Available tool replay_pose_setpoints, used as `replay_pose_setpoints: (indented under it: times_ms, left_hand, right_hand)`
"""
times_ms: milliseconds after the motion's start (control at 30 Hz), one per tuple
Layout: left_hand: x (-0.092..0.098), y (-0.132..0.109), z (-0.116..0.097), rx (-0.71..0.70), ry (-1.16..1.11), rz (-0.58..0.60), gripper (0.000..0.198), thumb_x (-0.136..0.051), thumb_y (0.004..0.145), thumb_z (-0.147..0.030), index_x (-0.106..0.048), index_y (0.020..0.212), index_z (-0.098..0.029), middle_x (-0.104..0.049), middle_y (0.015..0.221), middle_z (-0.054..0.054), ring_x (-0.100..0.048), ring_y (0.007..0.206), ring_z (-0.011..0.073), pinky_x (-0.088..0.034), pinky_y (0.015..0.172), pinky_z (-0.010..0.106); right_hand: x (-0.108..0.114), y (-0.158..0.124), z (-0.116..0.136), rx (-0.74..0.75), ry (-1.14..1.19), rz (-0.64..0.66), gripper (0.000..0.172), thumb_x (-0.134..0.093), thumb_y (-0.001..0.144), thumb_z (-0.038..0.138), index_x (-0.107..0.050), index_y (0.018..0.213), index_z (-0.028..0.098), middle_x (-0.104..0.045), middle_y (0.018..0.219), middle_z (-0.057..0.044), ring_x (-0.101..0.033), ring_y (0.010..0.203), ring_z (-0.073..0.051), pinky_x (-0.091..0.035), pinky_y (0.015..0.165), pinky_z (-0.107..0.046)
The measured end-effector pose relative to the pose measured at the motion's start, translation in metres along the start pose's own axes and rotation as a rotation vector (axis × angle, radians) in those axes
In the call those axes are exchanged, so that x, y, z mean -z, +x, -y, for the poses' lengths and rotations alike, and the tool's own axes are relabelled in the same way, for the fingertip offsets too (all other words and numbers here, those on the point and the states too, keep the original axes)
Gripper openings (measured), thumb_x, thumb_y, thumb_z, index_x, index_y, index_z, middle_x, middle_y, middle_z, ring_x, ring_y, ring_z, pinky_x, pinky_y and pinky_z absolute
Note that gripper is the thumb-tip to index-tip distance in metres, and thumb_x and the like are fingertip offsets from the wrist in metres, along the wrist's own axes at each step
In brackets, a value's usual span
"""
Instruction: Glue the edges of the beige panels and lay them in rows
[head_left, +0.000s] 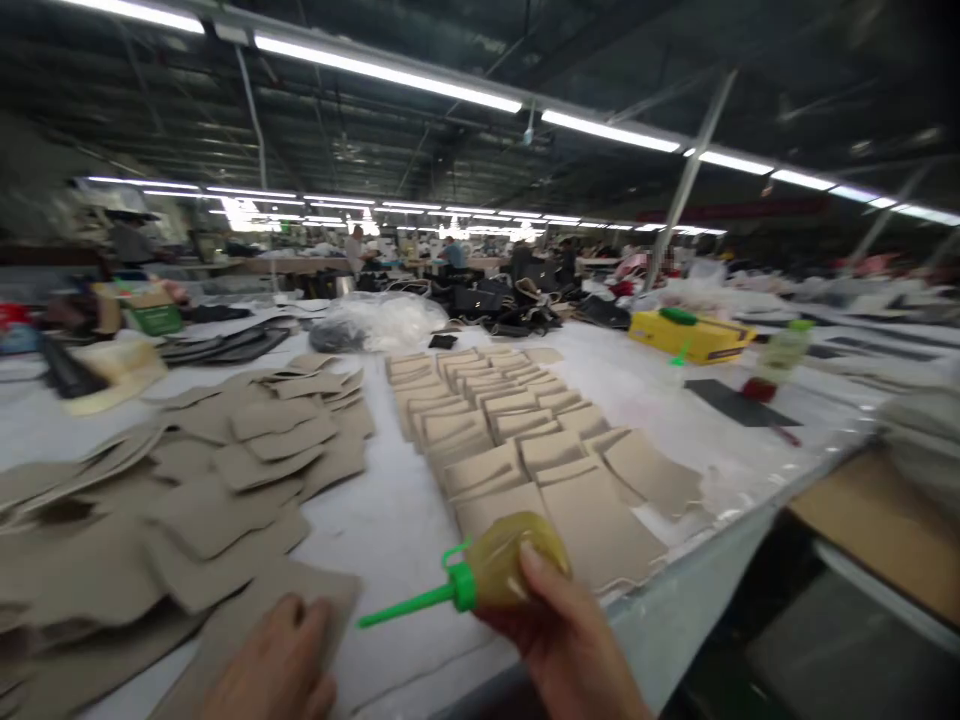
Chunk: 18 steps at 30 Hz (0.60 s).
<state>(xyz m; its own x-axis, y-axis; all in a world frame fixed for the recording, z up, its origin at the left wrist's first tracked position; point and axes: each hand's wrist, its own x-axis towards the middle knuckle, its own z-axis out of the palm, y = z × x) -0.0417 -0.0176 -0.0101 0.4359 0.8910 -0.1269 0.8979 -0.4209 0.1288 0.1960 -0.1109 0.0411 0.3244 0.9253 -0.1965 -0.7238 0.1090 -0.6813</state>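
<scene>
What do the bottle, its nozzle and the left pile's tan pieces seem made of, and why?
Bottle: probably plastic, glossy, translucent; highlights on its yellowish body. Nozzle: likely plastic, smooth, evenly bright green. Tan pieces: perhaps leather-like sheet; matte, thin, curling edges, though blur leaves it open.

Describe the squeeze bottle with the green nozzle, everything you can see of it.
The bottle has a rounded, yellowish-brown body that looks like shiny, translucent plastic; how full it is can't be told. A green collar carries a small strap and a long, tapering green nozzle. It is tipped onto its side, nozzle pointing left and slightly down, apparently above the white table. The right hand grips it, thumb on the body.
</scene>
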Motion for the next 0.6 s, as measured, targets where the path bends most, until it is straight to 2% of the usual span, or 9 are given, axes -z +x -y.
replay_pose_setpoints:
  times_ms: [67, 167, 400, 600]
  left_hand:
    - [0.016, -0.006, -0.008, 0.057, -0.038, 0.027, 0.03, -0.046, 0.071, -0.01, -0.061, 0.097, -0.016, -0.057, 0.107, 0.009, -0.058, 0.097, 0.0202, -0.043, 0.089, 0.032]
    - [0.03, -0.006, -0.013, 0.14, -0.065, 0.04, 0.03, -0.05, 0.07, -0.014, -0.06, 0.098, -0.014, -0.055, 0.11, 0.011, -0.055, 0.1, 0.0219, -0.042, 0.091, 0.032]
    - [0.034, -0.007, -0.016, 0.16, -0.083, 0.051, 0.026, -0.052, 0.069, -0.018, -0.059, 0.094, -0.014, -0.053, 0.105, 0.011, -0.055, 0.095, 0.0224, -0.042, 0.087, 0.031]
    - [0.038, 0.002, -0.037, 0.195, 0.047, 0.102, 0.026, -0.048, 0.07, -0.006, -0.059, 0.094, -0.01, -0.055, 0.101, 0.015, -0.055, 0.099, 0.0263, -0.044, 0.085, 0.033]
  right_hand:
    - [0.003, 0.001, 0.005, -0.001, -0.025, 0.001, 0.037, -0.084, 0.068, 0.033, -0.069, 0.096, 0.013, -0.07, 0.096, -0.011, -0.067, 0.084, -0.025, -0.058, 0.071, -0.033]
    - [0.009, 0.008, 0.008, -0.031, -0.039, -0.021, 0.04, -0.085, 0.067, 0.031, -0.069, 0.1, 0.017, -0.069, 0.105, -0.01, -0.066, 0.091, -0.028, -0.059, 0.074, -0.036]
    - [0.013, 0.011, 0.006, -0.068, -0.066, 0.044, 0.036, -0.081, 0.071, 0.032, -0.07, 0.103, 0.019, -0.067, 0.111, -0.01, -0.064, 0.098, -0.029, -0.058, 0.079, -0.035]
    - [0.007, 0.013, 0.001, -0.014, -0.104, 0.032, 0.031, -0.081, 0.07, 0.032, -0.071, 0.097, 0.021, -0.069, 0.104, -0.008, -0.066, 0.09, -0.027, -0.059, 0.073, -0.033]
